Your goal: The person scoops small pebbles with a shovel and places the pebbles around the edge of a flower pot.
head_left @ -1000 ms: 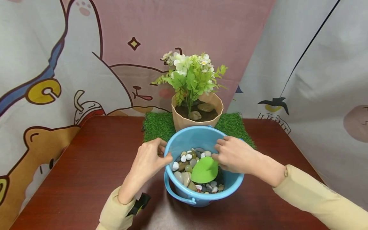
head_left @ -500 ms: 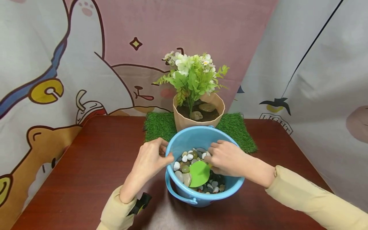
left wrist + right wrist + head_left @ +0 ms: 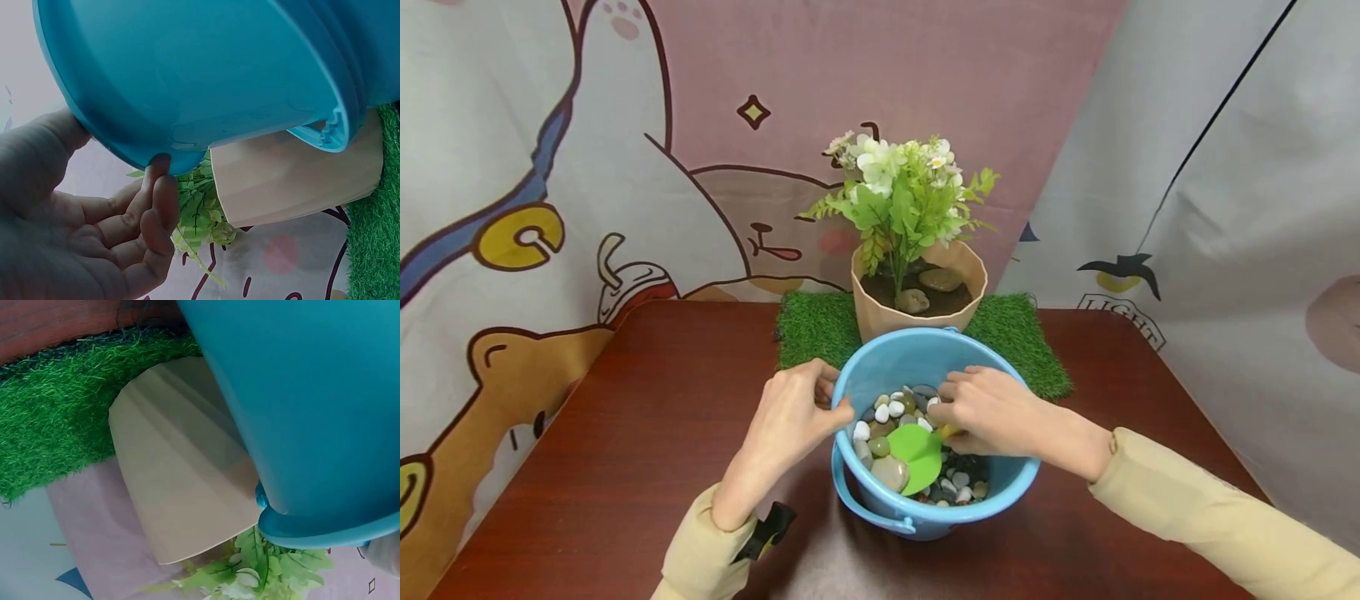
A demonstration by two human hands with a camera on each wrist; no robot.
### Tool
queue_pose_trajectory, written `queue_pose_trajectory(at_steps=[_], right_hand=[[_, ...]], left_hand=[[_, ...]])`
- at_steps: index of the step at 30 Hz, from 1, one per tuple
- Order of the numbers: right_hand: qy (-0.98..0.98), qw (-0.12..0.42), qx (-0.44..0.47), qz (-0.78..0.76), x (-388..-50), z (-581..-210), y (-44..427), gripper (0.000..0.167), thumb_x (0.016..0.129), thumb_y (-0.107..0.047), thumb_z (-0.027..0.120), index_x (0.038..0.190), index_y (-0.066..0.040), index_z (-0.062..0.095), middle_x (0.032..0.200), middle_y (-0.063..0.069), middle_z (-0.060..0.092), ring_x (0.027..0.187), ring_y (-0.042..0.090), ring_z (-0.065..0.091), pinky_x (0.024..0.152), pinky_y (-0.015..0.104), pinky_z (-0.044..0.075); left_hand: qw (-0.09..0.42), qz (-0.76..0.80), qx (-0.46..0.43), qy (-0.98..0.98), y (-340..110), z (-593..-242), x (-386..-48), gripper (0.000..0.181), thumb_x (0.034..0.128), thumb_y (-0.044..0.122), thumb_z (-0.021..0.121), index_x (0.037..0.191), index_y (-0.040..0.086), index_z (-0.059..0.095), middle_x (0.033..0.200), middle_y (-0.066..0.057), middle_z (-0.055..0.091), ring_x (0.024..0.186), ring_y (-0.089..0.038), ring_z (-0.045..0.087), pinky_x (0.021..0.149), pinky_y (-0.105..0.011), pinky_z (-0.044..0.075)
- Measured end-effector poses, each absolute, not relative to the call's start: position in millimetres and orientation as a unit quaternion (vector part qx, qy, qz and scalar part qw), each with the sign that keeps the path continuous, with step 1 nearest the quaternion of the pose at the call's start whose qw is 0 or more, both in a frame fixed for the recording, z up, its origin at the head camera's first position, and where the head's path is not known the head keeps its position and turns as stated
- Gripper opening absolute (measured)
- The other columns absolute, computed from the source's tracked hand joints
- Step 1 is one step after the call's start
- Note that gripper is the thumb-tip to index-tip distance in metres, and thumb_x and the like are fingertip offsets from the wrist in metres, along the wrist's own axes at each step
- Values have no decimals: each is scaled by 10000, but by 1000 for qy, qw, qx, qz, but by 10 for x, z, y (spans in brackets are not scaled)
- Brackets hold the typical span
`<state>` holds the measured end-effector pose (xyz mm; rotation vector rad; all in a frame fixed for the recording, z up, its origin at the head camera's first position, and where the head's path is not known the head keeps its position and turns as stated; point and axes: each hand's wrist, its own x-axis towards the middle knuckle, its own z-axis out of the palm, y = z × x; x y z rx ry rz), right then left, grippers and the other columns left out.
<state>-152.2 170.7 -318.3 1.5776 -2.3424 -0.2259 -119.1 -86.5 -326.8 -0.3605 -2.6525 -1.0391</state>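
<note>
The bucket (image 3: 917,358) is showing a plain sky blue, and the scoop (image 3: 913,460) inside is glowing lime green — a touch of yellow is peeking out at its right. The stones (image 3: 891,473) are mixing white, grey, tan, olive and near-black. The pot (image 3: 878,317) is wearing a solid peach, the flowers (image 3: 878,162) are showing white among light-green leaves (image 3: 904,212), and the mat (image 3: 816,329) is spreading a deeper grass green. The tabletop (image 3: 715,367) is gleaming reddish brown. The cloth (image 3: 970,67) behind is carrying pink and whitish areas with dark-outlined cartoon animals — a blue collar (image 3: 445,244) and yellow bell (image 3: 497,237) are standing out. The sleeves (image 3: 1180,500) are showing plain cream.
</note>
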Motion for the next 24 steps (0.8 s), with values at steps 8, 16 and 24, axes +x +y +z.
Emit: queue_pose_trajectory(at_steps=[8,16,24], right_hand=[[-829,138,541,-31,-1563,-3145,1778,213,665,-304,803,759,-245,621,661,-98,540,627,74,453,590,209,372],[-835,124,534,38,-1623,-3059,1891,179,691,-266,785,784,-248,633,722,-105,580,655,38,471,574,180,391],[-829,162,529,85,-1679,-2950,2013,190,672,-255,803,798,-233,663,744,-102,598,639,4,469,561,169,390]], left_hand=[[135,-360,-123,-915,-871,-3254,-1189,200,689,117,678,876,46,682,686,-26,673,605,-66,618,598,-261,501],[138,-359,-127,-914,-869,-3256,-1185,197,685,118,676,870,51,682,682,-20,675,599,-58,610,594,-255,492],[139,-361,-131,-913,-870,-3264,-1181,189,684,118,678,862,54,679,675,-15,673,591,-48,604,594,-254,489]])
